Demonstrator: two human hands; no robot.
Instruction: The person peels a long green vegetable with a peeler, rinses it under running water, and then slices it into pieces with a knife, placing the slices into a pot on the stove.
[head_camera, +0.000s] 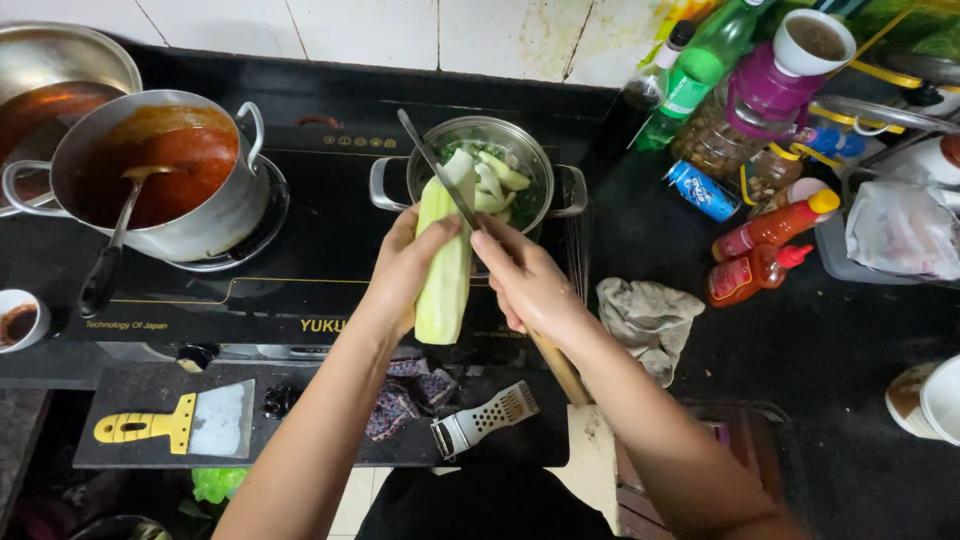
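Gourd (445, 262): peeled and pale green, it is held upright over the stove, its top end just above the small steel pot (480, 175) that already holds cut pieces and greens. The left hand (405, 270) is wrapped around its middle, thumb on the front face. The right hand (525, 280) grips a knife (440, 170) by its wooden handle, and the blade lies across the gourd's top end, pointing up and left over the pot.

The step in hand looks like slicing pieces off the tip so they fall into the pot. To do it well, I judge the tip should stay over the pot's mouth, so nothing lands on the stove top (300, 270). The left thumb sits close below the blade; sliding that grip lower would keep it out of the cut line. Short, shallow strokes angled away from the holding hand suit a soft, wet gourd, which may slip when cut free in the air.

A large pot (165, 175) of red sauce with a ladle stands well to the left. A cleaver (185, 422) and a grater (485, 418) lie on the dark board below. Sauce bottles (760, 255) and a rag (648, 318) sit on the table to the right.
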